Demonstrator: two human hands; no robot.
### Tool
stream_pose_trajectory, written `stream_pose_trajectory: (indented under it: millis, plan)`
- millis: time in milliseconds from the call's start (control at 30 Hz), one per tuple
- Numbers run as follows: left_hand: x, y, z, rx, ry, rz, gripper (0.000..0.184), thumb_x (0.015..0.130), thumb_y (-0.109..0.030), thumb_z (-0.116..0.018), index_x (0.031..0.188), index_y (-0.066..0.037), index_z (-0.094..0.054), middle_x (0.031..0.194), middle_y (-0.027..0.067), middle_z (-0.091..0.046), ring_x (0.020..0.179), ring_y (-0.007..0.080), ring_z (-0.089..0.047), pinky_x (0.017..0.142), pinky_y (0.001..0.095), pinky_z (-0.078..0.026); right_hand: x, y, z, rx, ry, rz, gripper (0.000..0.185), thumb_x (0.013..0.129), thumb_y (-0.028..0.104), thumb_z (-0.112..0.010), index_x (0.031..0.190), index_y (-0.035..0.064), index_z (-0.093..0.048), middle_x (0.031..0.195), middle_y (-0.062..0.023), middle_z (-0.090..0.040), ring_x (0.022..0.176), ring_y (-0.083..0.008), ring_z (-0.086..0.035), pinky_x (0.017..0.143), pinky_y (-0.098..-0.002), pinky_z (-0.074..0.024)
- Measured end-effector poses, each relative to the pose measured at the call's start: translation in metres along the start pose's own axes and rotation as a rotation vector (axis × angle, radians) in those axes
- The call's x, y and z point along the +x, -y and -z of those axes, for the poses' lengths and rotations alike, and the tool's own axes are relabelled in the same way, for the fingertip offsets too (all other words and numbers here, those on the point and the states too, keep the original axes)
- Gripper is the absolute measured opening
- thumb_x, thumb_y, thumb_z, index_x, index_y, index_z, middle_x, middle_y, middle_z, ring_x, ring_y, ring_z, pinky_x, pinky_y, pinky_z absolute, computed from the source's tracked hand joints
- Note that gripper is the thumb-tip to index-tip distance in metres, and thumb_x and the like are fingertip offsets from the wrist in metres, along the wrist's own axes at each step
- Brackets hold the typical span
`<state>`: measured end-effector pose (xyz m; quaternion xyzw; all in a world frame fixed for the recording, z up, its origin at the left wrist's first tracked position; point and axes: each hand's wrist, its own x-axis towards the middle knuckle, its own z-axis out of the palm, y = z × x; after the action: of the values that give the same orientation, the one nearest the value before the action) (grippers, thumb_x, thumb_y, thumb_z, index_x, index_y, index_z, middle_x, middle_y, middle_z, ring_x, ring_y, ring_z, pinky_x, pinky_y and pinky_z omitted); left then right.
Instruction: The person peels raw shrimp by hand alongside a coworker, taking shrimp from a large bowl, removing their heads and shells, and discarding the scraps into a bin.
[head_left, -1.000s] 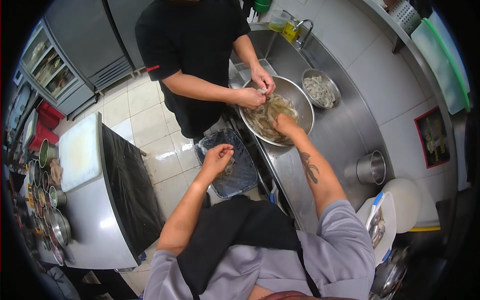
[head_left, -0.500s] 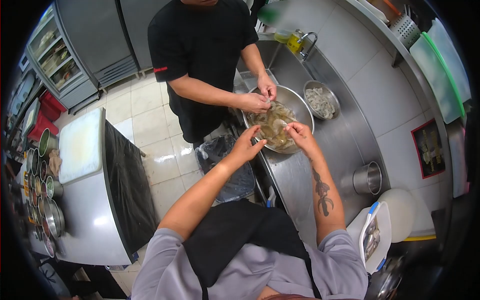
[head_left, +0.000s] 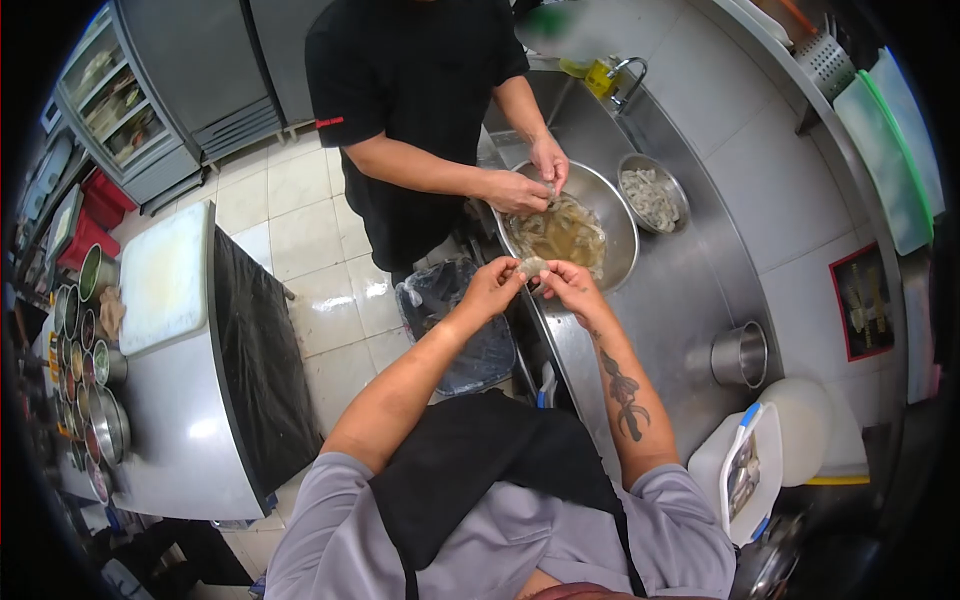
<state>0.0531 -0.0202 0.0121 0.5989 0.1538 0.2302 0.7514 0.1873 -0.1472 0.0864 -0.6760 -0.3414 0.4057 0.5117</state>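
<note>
Between my two hands, just in front of the large metal bowl (head_left: pixel 627 250), is a greyish shrimp (head_left: pixel 532 267). My left hand (head_left: pixel 492 289) pinches one end of it, and my right hand (head_left: pixel 572 287) grips the other. Shrimp (head_left: pixel 565 235) lie in cloudy brownish liquid inside the large bowl. A smaller metal bowl (head_left: pixel 682 200) beside it holds pale shrimp (head_left: pixel 648 198). Across from me, a co-worker's hands (head_left: pixel 535 185) meet over the far left side of the large bowl, fingers closed on something small.
A lined bin (head_left: pixel 470 345) stands below my left hand. Along the steel counter (head_left: pixel 650 330) are a metal cup (head_left: pixel 738 356) and a white container (head_left: pixel 768 465) at the right. The faucet (head_left: pixel 628 75) is at the back. A white cutting board (head_left: pixel 165 280) lies on the left table.
My right hand has come out of the large bowl with a shrimp. My left hand has moved from above the bin to meet it, and both now grip the shrimp.
</note>
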Motion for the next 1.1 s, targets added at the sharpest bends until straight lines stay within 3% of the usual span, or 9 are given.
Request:
stream_pose_trajectory:
  millis: [233,333,400,533,633,733,867,933,1100]
  plan:
    - [-0.011,-0.004,0.015,0.268,-0.071,-0.147,0.024,0.091,-0.019,-0.064,0.106,0.0,-0.064,0.091,0.0049,-0.067,0.085,0.0097,-0.058,0.076,0.0272,-0.048,0.02,-0.019,-0.015,-0.195,0.066,0.174,0.019,0.091,0.014,-0.062,0.105,0.0007,-0.066,0.083,0.0024,-0.062,0.072,-0.0054,-0.054,0.065,-0.0224,-0.0449]
    - [-0.018,-0.014,0.018,0.303,-0.078,-0.094,0.023,0.091,-0.02,-0.061,0.103,0.0,-0.064,0.082,0.0032,-0.064,0.073,0.0085,-0.055,0.065,0.0271,-0.047,0.03,-0.044,-0.015,-0.284,0.01,0.19,0.021,0.088,0.012,-0.063,0.104,-0.0015,-0.066,0.075,0.0011,-0.062,0.067,-0.0056,-0.053,0.061,-0.0241,-0.0451]
    - [-0.008,0.015,0.019,0.297,-0.141,-0.29,0.022,0.091,-0.02,-0.059,0.1,-0.001,-0.065,0.073,0.0014,-0.06,0.06,0.0073,-0.052,0.054,0.0256,-0.042,0.026,-0.035,-0.023,-0.308,0.037,0.187,0.019,0.088,0.012,-0.062,0.1,-0.0018,-0.066,0.072,-0.0026,-0.062,0.064,-0.0078,-0.053,0.059,-0.0266,-0.0446]
    - [-0.015,-0.002,0.023,0.107,-0.083,0.059,0.022,0.09,-0.019,-0.056,0.098,-0.001,-0.065,0.064,0.0005,-0.057,0.05,0.0075,-0.048,0.046,0.0255,-0.038,0.017,-0.014,-0.043,-0.697,-0.072,0.269,0.012,0.087,0.01,-0.06,0.091,-0.0013,-0.062,0.072,-0.0103,-0.059,0.066,-0.0171,-0.058,0.059,-0.0334,-0.0449]
    - [-0.012,0.001,0.023,0.152,-0.107,0.045,0.024,0.088,-0.018,-0.054,0.094,0.0,-0.067,0.061,0.0012,-0.057,0.048,0.009,-0.048,0.045,0.0272,-0.038,0.008,0.003,-0.062,-0.881,-0.186,0.506,0.011,0.081,0.007,-0.058,0.085,-0.0032,-0.059,0.08,-0.0241,-0.06,0.077,-0.0447,-0.058,0.069,-0.0491,-0.0458]
    - [-0.01,0.0,0.026,0.22,-0.16,0.071,0.024,0.086,-0.018,-0.054,0.09,0.001,-0.068,0.059,0.004,-0.058,0.048,0.0097,-0.05,0.045,0.0285,-0.039,0.006,0.003,-0.07,-0.974,-0.237,0.564,0.01,0.081,0.006,-0.058,0.083,-0.0031,-0.058,0.079,-0.0227,-0.06,0.075,-0.0424,-0.058,0.068,-0.0495,-0.0459]
    - [-0.011,-0.005,0.026,0.432,-0.202,0.027,0.025,0.084,-0.018,-0.053,0.085,0.001,-0.069,0.061,0.0159,-0.062,0.054,0.0218,-0.061,0.054,0.0368,-0.047,0.004,0.0,-0.075,-1.003,-0.241,0.578,0.009,0.08,0.006,-0.059,0.079,-0.0023,-0.057,0.076,-0.0225,-0.057,0.073,-0.0416,-0.057,0.067,-0.0498,-0.0455]
    - [-0.011,-0.002,0.028,0.507,-0.217,-0.011,0.026,0.082,-0.021,-0.052,0.083,-0.002,-0.07,0.077,0.0234,-0.065,0.075,0.0405,-0.065,0.07,0.0475,-0.05,0.005,-0.003,-0.075,-1.014,-0.266,0.557,0.008,0.079,0.006,-0.059,0.078,-0.0022,-0.057,0.076,-0.0227,-0.057,0.072,-0.0417,-0.057,0.066,-0.0496,-0.0455]
    - [-0.014,0.03,0.046,0.64,-0.208,0.059,0.026,0.08,-0.022,-0.059,0.088,-0.002,-0.072,0.086,0.0209,-0.068,0.086,0.0383,-0.066,0.08,0.0435,-0.052,0.004,0.007,-0.063,-0.956,-0.299,0.461,0.011,0.082,0.008,-0.059,0.081,-0.0034,-0.058,0.079,-0.0239,-0.059,0.076,-0.0426,-0.059,0.069,-0.0488,-0.0468]
